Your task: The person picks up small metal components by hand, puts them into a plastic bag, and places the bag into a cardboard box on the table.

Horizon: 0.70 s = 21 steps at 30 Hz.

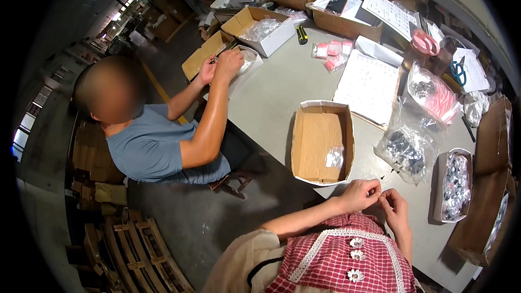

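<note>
Close to the table's near edge, my left hand [360, 195] and my right hand [395, 206] meet, fingertips almost touching. Both have their fingers pinched together; whatever lies between them is too small to make out. Just beyond my left hand stands an open cardboard box [350, 152] with a small clear bag [335, 157] on its bottom. A clear plastic bag of small black parts [404, 149] lies past my right hand. A few tiny black pieces [382, 177] rest on the table near my fingers. To the right, a narrow white box [438, 198] holds several small filled clear bags.
A co-worker [157, 146] sits at the left side of the table [266, 92], both hands at a small box. Printed sheets [369, 84], pink-labelled bags [332, 53], a yellow-black cutter [302, 35] and teal scissors [459, 70] lie farther off. Large cartons [491, 184] line the right edge.
</note>
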Each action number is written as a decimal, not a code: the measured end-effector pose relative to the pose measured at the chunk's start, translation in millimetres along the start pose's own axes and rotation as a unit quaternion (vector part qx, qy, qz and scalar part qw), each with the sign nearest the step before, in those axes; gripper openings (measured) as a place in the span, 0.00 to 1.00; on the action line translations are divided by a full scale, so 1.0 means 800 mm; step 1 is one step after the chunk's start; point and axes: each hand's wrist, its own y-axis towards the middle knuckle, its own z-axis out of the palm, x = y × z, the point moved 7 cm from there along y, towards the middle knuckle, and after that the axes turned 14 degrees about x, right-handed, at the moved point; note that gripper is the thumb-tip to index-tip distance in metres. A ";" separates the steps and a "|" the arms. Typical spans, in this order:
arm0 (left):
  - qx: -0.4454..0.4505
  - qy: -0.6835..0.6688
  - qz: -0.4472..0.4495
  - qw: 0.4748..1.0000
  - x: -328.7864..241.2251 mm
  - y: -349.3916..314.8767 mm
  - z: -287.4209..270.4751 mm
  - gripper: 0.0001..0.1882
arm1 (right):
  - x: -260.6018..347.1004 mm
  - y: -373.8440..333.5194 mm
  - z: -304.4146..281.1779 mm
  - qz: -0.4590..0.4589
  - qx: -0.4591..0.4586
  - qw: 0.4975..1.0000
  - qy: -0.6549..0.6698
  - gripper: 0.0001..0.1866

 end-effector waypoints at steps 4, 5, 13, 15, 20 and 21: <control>0.015 -0.045 -0.029 0.998 0.000 -0.006 0.000 0.05 | -0.003 0.001 0.006 -0.014 0.011 1.000 0.015 0.06; 0.020 -0.054 -0.033 0.998 -0.002 -0.006 0.001 0.05 | -0.006 0.000 0.006 -0.022 0.013 1.000 0.009 0.06; 0.045 -0.224 -0.075 0.971 -0.005 0.005 0.005 0.07 | 0.000 -0.004 -0.011 0.006 0.000 0.977 0.211 0.07; 0.042 -0.245 -0.149 0.957 -0.018 0.004 -0.009 0.06 | 0.014 0.001 -0.012 0.004 0.007 0.964 0.267 0.08; 0.020 -0.346 -0.150 0.926 -0.017 0.014 -0.013 0.05 | 0.027 -0.006 -0.020 -0.022 -0.041 0.940 0.337 0.09; 0.018 -0.344 -0.155 0.926 -0.019 0.017 -0.013 0.06 | 0.028 -0.007 -0.020 -0.015 -0.043 0.938 0.344 0.09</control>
